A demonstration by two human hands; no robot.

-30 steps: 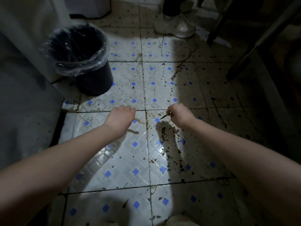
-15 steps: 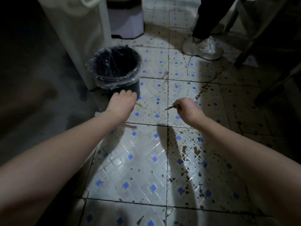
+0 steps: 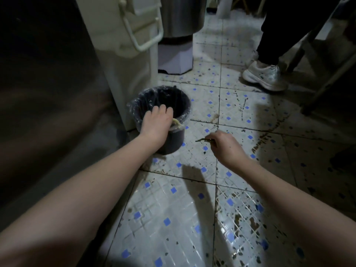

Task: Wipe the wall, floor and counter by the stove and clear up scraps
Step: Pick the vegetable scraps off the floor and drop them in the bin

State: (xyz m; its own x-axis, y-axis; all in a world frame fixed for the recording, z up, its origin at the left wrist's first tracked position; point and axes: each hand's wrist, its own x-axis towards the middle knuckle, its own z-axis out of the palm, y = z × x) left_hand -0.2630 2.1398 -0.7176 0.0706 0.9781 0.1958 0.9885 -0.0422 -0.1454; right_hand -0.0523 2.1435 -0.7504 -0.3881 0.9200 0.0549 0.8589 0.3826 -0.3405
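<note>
both forearms reach forward and down, palms down. left hand (image 3: pixel 157 120) hangs over the near rim of the lined bin (image 3: pixel 176 141), fingers curled down, holding a pale scrap (image 3: pixel 176 122) that pokes out at the thumb side. right hand (image 3: pixel 225 145), just beside the bin above the stained tile floor (image 3: pixel 192 218), pinches a thin green scrap (image 3: pixel 202 140).

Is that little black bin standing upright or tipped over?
Upright: the bin stands on its base, lined rim facing up, left hand over it.
</note>
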